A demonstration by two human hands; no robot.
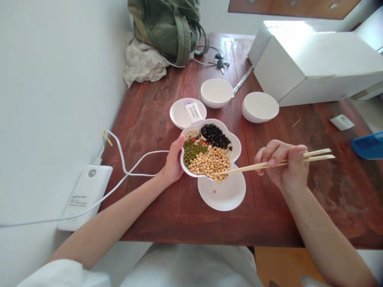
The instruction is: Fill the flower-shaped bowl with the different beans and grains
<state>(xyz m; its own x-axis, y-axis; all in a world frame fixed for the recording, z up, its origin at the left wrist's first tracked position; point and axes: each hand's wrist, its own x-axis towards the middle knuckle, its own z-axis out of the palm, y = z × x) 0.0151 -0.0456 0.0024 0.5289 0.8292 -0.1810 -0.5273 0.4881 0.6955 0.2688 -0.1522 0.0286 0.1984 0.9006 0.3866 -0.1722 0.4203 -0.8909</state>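
My left hand [174, 158] grips the left rim of a flower-shaped white dish [236, 141], tilted over a round white bowl [231, 195]. Inside the dish lie black beans [214, 135], green mung beans [193, 152], yellow soybeans [211, 161], and some pale seeds with a few reddish peanuts. A pair of wooden chopsticks [254, 166] is held in my right hand [283, 159], their tips among the soybeans at the dish's near edge. A few soybeans hang at that edge, and one small bean [214, 191] rests in the bowl below.
Behind the dish stand a white bowl [188, 107] with a paper label and two more white bowls [217, 89] [260, 105]. A large white box [314, 59], green bag [167, 28], keys [220, 61], charger [342, 121] and blue object [368, 145] surround them. A white cable runs from a power bank [86, 191].
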